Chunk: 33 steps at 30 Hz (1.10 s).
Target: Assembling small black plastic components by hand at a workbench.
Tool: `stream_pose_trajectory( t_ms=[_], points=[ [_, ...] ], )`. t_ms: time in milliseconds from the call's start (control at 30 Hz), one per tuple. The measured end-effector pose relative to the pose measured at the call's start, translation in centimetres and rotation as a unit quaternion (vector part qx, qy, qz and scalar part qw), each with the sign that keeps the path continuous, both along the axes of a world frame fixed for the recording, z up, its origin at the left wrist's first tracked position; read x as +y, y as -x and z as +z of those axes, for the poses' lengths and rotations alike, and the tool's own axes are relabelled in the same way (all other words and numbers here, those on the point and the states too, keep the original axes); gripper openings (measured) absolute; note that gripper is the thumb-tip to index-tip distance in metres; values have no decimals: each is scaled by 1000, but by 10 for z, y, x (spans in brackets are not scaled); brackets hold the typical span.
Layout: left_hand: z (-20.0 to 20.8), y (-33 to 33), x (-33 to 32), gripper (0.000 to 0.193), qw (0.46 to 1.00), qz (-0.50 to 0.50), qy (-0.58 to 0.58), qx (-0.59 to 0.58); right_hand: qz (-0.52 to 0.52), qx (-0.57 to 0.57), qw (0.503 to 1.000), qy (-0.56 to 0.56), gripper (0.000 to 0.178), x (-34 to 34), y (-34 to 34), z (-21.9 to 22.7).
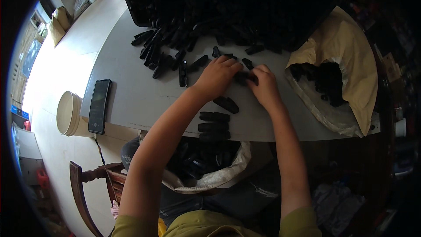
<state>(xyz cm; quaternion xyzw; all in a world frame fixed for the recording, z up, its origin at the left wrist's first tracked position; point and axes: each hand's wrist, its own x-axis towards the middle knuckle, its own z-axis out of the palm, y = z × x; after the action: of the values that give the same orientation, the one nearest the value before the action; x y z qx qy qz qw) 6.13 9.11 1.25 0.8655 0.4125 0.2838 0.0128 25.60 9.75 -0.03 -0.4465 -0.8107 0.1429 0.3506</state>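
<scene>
Over the grey table (144,98), my two hands meet around a small, dark, elongated black plastic piece (242,78). My right hand (266,88) pinches its right end between thumb and fingers. Curled fingers of my left hand (218,78) close at its left end and hide part of it. Another black piece (247,63) lies just beyond, between the hands. Nearer me, a single black piece (226,104) rests at an angle. Below it, several similar pieces (214,127) lie side by side in a short stack at the table's front edge.
A heap of black pieces (164,44) spills from a large black container (136,13) at the far side. An opened sack (357,70) stands at right. A white sack (237,166) with black pieces sits at my lap. A phone (100,105) and bucket (66,114) are left.
</scene>
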Motion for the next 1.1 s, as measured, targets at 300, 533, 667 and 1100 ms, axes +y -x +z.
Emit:
stream_pose_trajectory(
  t_ms=[300, 533, 667, 1100],
  points=[
    [-9, 29, -30, 21, 991, -19, 72, -110, 15, 323, 918, 230, 33, -29, 9, 3],
    [-11, 40, -31, 21, 961, -23, 211, -179, 47, 216, 959, 177, 25, -34, 21, -6],
    [-17, 41, -29, 24, 963, -47, 182, -193, 31, 83, 995, 40, 23, -39, 9, 0],
    [-13, 51, -45, 22, 962, -65, 183, -193, 90, 28, 995, 20, 27, -24, 24, 0]
  ],
)
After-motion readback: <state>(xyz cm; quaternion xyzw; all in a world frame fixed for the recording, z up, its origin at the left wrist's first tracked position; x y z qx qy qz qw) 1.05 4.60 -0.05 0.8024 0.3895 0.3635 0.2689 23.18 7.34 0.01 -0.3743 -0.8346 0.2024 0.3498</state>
